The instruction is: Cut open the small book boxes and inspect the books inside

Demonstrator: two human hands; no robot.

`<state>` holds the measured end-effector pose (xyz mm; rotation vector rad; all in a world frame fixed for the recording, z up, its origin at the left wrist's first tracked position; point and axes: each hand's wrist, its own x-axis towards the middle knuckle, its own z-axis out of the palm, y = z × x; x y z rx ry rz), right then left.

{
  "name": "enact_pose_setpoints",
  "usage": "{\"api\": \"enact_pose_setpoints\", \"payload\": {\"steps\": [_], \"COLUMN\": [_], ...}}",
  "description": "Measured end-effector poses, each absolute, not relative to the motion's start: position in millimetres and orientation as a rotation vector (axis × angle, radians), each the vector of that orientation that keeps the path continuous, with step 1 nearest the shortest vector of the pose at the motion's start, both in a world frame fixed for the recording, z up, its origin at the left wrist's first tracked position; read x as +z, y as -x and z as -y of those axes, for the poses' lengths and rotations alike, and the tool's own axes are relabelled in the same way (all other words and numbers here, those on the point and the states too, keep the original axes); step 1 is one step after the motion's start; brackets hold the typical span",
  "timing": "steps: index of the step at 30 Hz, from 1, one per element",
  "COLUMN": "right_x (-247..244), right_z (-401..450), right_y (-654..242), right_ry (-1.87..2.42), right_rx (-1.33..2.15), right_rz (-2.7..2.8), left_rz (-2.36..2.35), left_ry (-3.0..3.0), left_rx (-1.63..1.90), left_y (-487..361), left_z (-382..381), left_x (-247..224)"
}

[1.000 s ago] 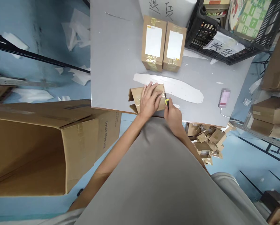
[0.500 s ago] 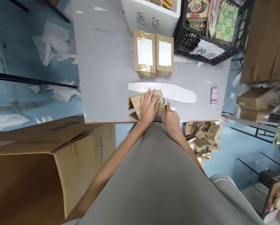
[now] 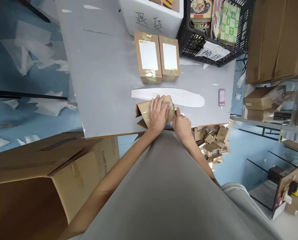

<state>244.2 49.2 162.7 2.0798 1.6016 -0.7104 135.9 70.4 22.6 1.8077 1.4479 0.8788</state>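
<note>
While your left hand [image 3: 158, 116] is resting on the brown cardboard carton [image 3: 146, 108]: your right hand [image 3: 182, 126] is gripping a utility knife [image 3: 175, 112] just beside the carton's taped right end.
Left hand: its fingers are lying flat over the top face.
Right hand: its fingers are curling round the knife and hiding most of it; whether the blade is touching the cardboard, I cannot tell.
Both hands: they are working near each other but apart.
Carton: it is lying at the centre of the frame, by the lower edge of the grey table [image 3: 104, 83], its left-end flaps gaping.
White patch [image 3: 171, 96]: it is stretching across the tabletop just above the carton.
Labelled boxes [image 3: 148, 56]: two are standing side by side, upper centre.
White bin [image 3: 151, 18]: it is showing black handwritten characters at the top.
Black crate [image 3: 191, 44]: it is holding books [image 3: 230, 23], upper right.
Phone [image 3: 222, 97]: it is lying toward the table's right edge, trailing a white cable [image 3: 225, 112].
Large open carton [image 3: 84, 166]: it is filling the lower left.
</note>
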Motion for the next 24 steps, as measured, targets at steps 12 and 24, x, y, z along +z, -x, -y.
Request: {"api": "enact_pose_setpoints", "payload": {"steps": [12,24], "right_x": [174.4,190.4], "right_z": [-57.4,-72.2], "right_y": [-238.9,-236.2], "right_ry": [-2.053,-1.966], "right_rx": [-0.703,-0.701], "right_rz": [-1.566,-1.493], "left_rz": [-1.420,-1.462], "left_ry": [-1.753,-1.767], "left_rx": [0.942,0.868], "left_y": [-138.4,-144.7], "left_z": [-69.0,-62.2], "left_x": [13.7,20.7]}}
